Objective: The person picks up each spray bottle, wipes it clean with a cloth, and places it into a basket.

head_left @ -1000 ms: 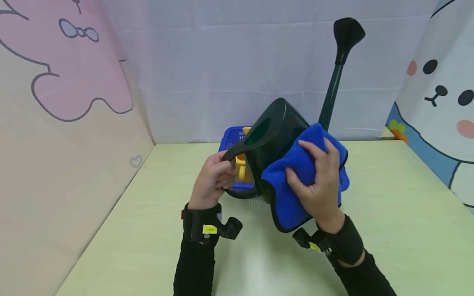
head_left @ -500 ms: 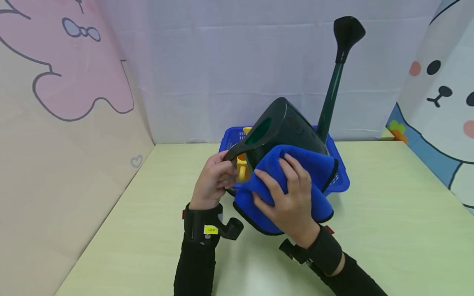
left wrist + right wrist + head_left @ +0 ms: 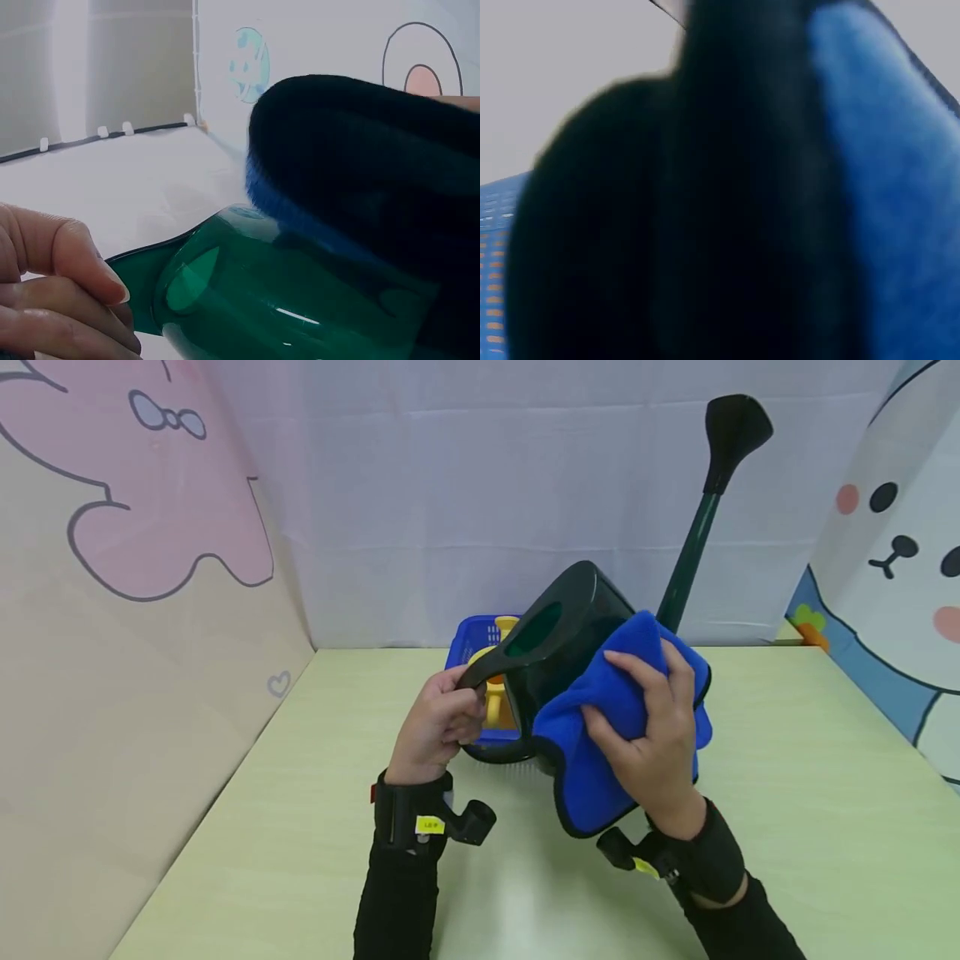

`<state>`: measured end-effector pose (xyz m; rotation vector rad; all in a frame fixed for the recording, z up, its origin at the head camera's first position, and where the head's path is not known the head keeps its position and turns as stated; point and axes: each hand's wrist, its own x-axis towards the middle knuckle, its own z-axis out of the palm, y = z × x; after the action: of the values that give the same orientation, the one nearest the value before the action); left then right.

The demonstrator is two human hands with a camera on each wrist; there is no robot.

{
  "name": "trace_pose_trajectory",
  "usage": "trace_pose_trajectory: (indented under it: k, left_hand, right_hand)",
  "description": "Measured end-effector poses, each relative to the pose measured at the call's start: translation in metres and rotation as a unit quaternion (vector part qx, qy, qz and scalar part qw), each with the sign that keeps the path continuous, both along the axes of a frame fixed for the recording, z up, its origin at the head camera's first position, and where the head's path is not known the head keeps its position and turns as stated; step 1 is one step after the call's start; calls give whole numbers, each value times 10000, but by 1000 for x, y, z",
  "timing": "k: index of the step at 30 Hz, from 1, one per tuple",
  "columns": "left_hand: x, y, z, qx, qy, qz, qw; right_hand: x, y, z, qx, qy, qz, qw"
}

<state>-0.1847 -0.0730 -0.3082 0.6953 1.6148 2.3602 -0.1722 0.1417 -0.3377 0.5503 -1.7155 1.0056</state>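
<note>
A dark green watering can (image 3: 558, 627) is tilted in the head view, its long spout with a black sprinkler head (image 3: 735, 431) pointing up to the right. My left hand (image 3: 442, 724) grips its handle, fingers curled round it. Against the can's side my right hand (image 3: 656, 731) holds a blue cloth (image 3: 600, 768) with black edging, fingers bent into the fabric. The cloth covers the lower right of the can's body. In the left wrist view the shiny green can (image 3: 300, 315) lies under the dark cloth (image 3: 345, 157); cloth also fills much of the right wrist view.
Behind the can, a blue plastic basket (image 3: 467, 639) stands on the pale table (image 3: 285, 843), partly hidden. Yellow toy-like pieces (image 3: 495, 702) sit in it. A white cloth backdrop (image 3: 450, 510) hangs behind the table, with cartoon-printed panels at both sides.
The right hand with the cloth moves left and down across the can, then back right and up. The can's spout shifts slightly right. The left hand keeps its grip on the handle.
</note>
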Motion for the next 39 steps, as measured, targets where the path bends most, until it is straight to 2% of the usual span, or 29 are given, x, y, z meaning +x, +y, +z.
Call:
trace_pose_trajectory:
  k: [6,11,16,22,26,31,34,36,39]
  left_hand:
    - [1,0,0,-180,4,-21,9998]
    - [1,-1,0,-301,-62,38,9995]
    - [1,-2,0,-348,-45,145,9993]
    - [0,-2,0,-325,-32,179,9993]
    - [0,-2,-1,-327,-57,183,9993]
    - [0,-2,0,-354,0,173,9992]
    - [0,-1,0,-332,21,122,9994]
    - [0,-1,0,-311,21,89,9995]
    - [0,0,0,-315,-18,65,9995]
  right_hand:
    - [-6,20,6,-656,-793,332,9941]
    - [-8,20,5,-841,-963,357,9912]
    - [-6,10,1,-666,-619,171,9957]
    - [-4,-8,-5,-129,371,-295,9988]
    - [-2,-26,-13,489,1036,-639,9914]
    - [1,-44,-22,1319,1641,-997,9725]
    - [2,-44,-22,1493,1710,-1072,9680]
    - [3,-40,-19,1380,1588,-978,9727]
    - [2,-32,-13,926,1255,-764,9848]
